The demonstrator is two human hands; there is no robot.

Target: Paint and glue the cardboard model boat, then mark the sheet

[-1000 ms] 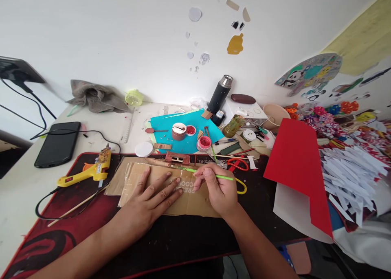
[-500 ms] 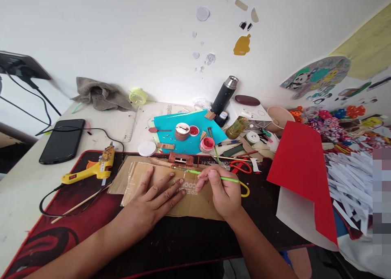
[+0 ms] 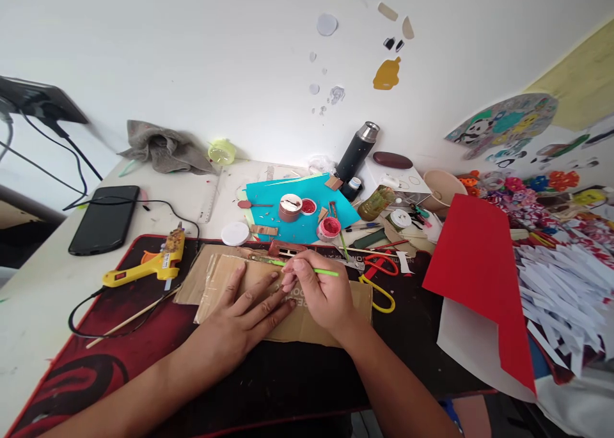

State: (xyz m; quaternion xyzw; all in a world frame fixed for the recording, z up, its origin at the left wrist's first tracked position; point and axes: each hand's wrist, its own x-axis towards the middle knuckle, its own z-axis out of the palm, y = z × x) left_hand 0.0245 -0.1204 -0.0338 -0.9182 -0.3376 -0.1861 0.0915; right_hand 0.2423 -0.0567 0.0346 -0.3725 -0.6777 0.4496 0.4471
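My left hand (image 3: 247, 310) lies flat with fingers spread on a piece of brown cardboard (image 3: 307, 329). In a pinch, my right hand (image 3: 323, 291) holds a thin green-handled paintbrush (image 3: 326, 272), its tip pointing left over the cardboard's far edge. Right beside that tip, a narrow strip with reddish-brown paint lies along the edge; whether the bristles touch it I cannot tell. Just beyond is a small reddish-brown painted piece with openings (image 3: 283, 249), partly hidden by my right hand. An open jar of red paint (image 3: 329, 228) stands farther back.
A yellow glue gun (image 3: 153, 265) and a black phone (image 3: 104, 220) lie to the left. On blue paper (image 3: 268, 195) stands a brown jar (image 3: 290, 209). Scissors (image 3: 378, 297) and folded red paper (image 3: 467, 265) are on the right. A dark flask (image 3: 357, 150) leans at the back.
My right hand has moved left with the paintbrush, close to my left fingers, and now covers part of the painted piece. My left hand keeps its place on the cardboard. The view has shifted slightly.
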